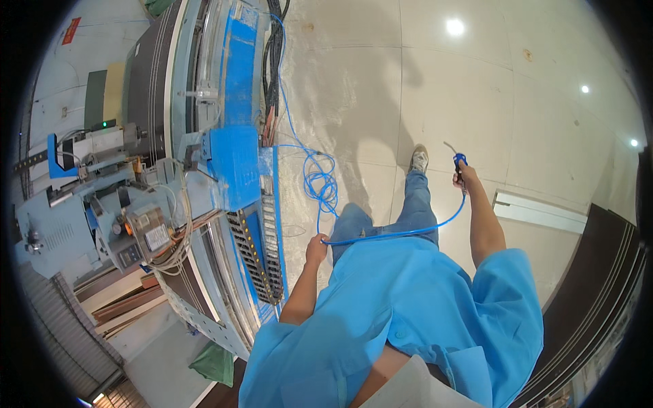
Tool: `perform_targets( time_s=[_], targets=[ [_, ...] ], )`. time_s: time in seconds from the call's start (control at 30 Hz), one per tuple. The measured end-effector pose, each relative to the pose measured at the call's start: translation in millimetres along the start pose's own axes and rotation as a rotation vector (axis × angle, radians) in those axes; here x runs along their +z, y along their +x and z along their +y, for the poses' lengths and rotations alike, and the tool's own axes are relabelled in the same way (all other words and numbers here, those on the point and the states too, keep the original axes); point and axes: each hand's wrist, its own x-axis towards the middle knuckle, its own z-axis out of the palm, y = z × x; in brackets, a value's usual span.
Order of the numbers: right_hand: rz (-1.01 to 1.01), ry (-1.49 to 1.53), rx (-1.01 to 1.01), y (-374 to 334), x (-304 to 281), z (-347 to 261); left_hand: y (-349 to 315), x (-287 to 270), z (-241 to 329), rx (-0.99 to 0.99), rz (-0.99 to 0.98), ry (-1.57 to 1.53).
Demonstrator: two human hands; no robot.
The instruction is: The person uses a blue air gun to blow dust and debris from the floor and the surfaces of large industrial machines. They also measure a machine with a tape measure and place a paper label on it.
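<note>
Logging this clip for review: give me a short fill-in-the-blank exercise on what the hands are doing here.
1. The right hand holds an air gun with a ___ handle.
2. The left hand grips the blue ___.
3. Spare loops of it lie coiled on the ___ beside the machine.

Missing words: blue; hose; floor

Factory workshop: big blue industrial machine (235, 163) with cable chain (255, 248), wiring and control box (146, 238); coiled blue air hose (323, 183) on glossy tiled floor (517, 88); stacked dark panels (598, 285).
</note>
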Motion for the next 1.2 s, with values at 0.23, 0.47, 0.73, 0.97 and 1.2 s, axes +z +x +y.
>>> perform_targets(
  time_s=[0.23, 0.47, 0.73, 0.97, 1.2],
  targets=[
    [-0.077, -0.123, -0.045, 29, 23, -136, 39, -49, 114, 0.0, 0.139, 0.026],
    [-0.042, -0.371, -0.07, 20, 29, -213, 90, -78, 214, 0.084, 0.147, -0.005],
    [-0.067, 0.017, -0.107, 43, 49, -339, 169, -85, 258, 0.042, 0.131, -0.112],
    [-0.181, -0.134, -0.002, 67, 124, -435, 297, -98, 366, 0.238, 0.127, -0.212],
    [-0.133, -0.174, -0.001, 103, 182, -555, 413, -216, 486, 0.262, 0.18, -0.326]
  ],
)
